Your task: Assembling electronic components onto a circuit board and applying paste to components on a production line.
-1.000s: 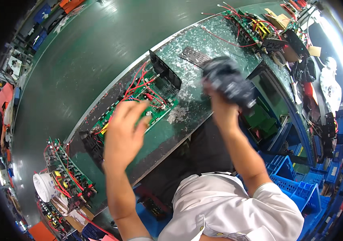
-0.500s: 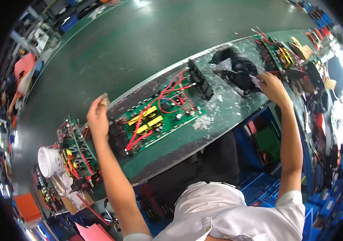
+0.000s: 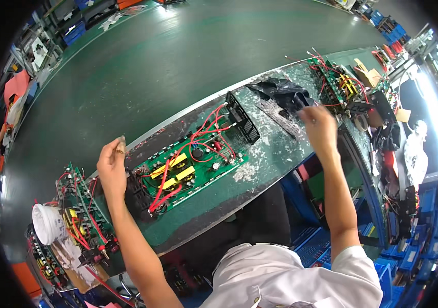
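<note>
A green circuit board with yellow-wrapped components and red wires lies across the bench. It has a black slotted end panel on its right and a dark part at its left end. My left hand is raised beside that left end, thumb and fingers pinched on a small thing I cannot make out. To the right, crumpled black plastic sheeting lies on the bench. My right hand, slightly blurred, is closed at its near right edge; what its fingers hold, if anything, is hidden.
More wired boards stand at the left beside a white tub. Another group of boards stands at the far right. Whitish flakes dot the bench. Blue bins are at the lower right.
My right hand has let go of the black plastic, which was lifted and now lies flatter on the bench. The whole view has shifted slightly; my left hand keeps its pinch.
</note>
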The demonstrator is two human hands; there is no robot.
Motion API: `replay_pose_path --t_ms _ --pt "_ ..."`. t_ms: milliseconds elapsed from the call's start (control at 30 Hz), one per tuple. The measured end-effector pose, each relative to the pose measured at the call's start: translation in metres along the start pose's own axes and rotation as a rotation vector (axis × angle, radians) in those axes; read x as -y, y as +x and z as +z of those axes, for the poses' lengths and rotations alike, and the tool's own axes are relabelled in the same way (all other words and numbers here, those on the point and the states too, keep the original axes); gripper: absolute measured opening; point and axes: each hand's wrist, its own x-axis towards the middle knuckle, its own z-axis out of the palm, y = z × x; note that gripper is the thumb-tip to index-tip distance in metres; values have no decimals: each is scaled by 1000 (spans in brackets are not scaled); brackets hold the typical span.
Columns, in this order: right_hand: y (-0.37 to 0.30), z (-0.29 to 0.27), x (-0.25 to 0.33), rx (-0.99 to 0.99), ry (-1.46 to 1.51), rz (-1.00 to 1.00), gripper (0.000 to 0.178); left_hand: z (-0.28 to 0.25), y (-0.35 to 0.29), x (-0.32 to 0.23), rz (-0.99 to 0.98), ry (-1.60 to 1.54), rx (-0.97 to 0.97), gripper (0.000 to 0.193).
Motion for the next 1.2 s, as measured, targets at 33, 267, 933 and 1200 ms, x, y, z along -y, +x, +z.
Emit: replay_pose_path --t_ms 33,267,933,1200 --pt "-4 6 -1 129 4 -110 24 3 0 -12 2 -9 9 27" --pt "24 32 -22 383 -122 -61 52 43 -33 -100 447 404 179 29" --pt "94 111 240 1108 113 -934 34 80 -75 -110 371 590 299 50" --pt "96 117 193 1197 353 -824 27 85 -81 -107 416 665 276 45"
